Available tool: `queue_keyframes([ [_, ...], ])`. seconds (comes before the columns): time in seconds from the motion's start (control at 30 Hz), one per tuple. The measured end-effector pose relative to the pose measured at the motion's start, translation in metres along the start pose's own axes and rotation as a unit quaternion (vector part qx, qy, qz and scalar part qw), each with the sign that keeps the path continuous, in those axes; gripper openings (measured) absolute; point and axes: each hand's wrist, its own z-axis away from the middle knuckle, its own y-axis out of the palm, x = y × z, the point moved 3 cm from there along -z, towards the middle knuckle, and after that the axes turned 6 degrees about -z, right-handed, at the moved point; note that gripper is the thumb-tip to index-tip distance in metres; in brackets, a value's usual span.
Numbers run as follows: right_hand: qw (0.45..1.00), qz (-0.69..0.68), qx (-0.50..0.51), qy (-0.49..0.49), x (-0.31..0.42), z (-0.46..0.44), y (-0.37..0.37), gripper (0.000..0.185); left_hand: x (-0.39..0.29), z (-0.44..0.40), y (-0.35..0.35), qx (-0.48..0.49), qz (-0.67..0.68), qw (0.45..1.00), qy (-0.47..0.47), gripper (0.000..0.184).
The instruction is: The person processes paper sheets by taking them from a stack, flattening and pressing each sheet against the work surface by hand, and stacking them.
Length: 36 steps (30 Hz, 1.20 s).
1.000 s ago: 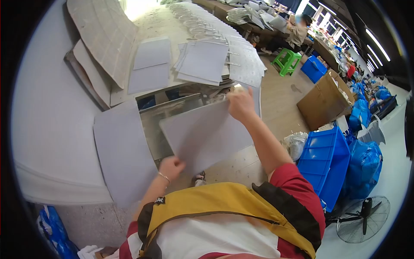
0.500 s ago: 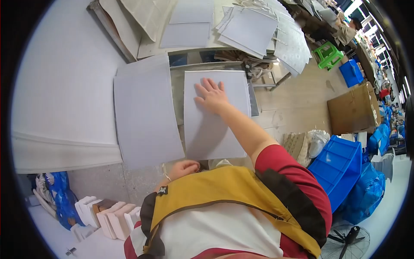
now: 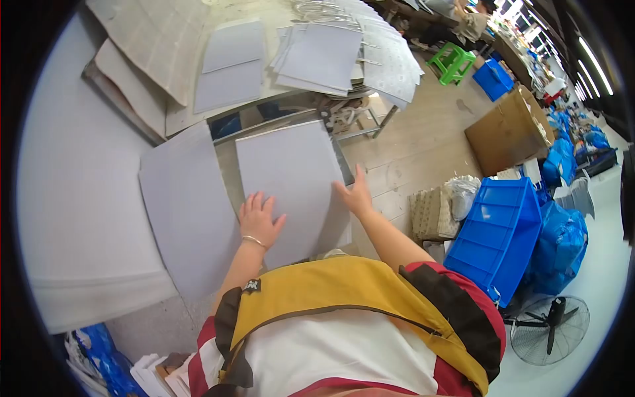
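Observation:
A pale grey-white rectangular sheet (image 3: 291, 172) lies flat in front of me; I cannot tell if it is a single sheet or a stack. My left hand (image 3: 260, 223), with a bracelet at the wrist, rests with spread fingers on its near left part. At its right edge is my right hand (image 3: 355, 196), thumb over the border and forefinger stretched out; it is open and grips nothing. Left of these lies a second, larger pale sheet (image 3: 185, 205), its right edge close to my left hand.
A table (image 3: 182, 119) at the back bears several more sheets (image 3: 324, 56) and a row of white wire loops. To the right stand a cardboard box (image 3: 506, 132), a blue crate (image 3: 493, 231), blue bags and a fan (image 3: 549, 327). Beyond are a green stool (image 3: 453, 64) and another person.
My right hand has left the sheet's top and come to its right edge. My left hand has risen from near my waist onto the sheet. The whole view has shifted and turned.

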Motion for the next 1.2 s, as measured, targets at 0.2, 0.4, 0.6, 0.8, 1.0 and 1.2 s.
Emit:
queue_keyframes([
  [0.2,0.954,-0.001,0.296,0.050,0.039,0.046,-0.037,0.035,0.018,-0.009,-0.001,-0.045,0.111,0.992,-0.035,0.042],
  [0.4,0.932,-0.265,0.243,-0.043,0.066,-0.037,-0.068,0.017,0.045,-0.004,-0.037,-0.170,0.187,0.961,-0.110,0.041],
  [0.6,0.944,-0.324,0.035,-0.055,0.057,-0.235,-0.068,0.020,0.081,0.017,-0.043,-0.023,-0.061,0.932,-0.355,0.065],
  [0.8,0.993,-0.008,-0.039,-0.108,0.037,-0.422,0.019,0.039,0.067,0.024,-0.039,0.025,-0.036,0.914,-0.403,0.070],
  [1.0,0.957,0.012,0.119,-0.264,0.098,-0.350,0.141,0.047,0.066,0.023,-0.033,-0.005,-0.042,0.920,-0.391,0.053],
  [1.2,0.848,-0.025,0.301,-0.435,0.205,-0.145,0.175,0.024,0.070,0.021,-0.027,-0.033,-0.066,0.929,-0.363,0.025],
])
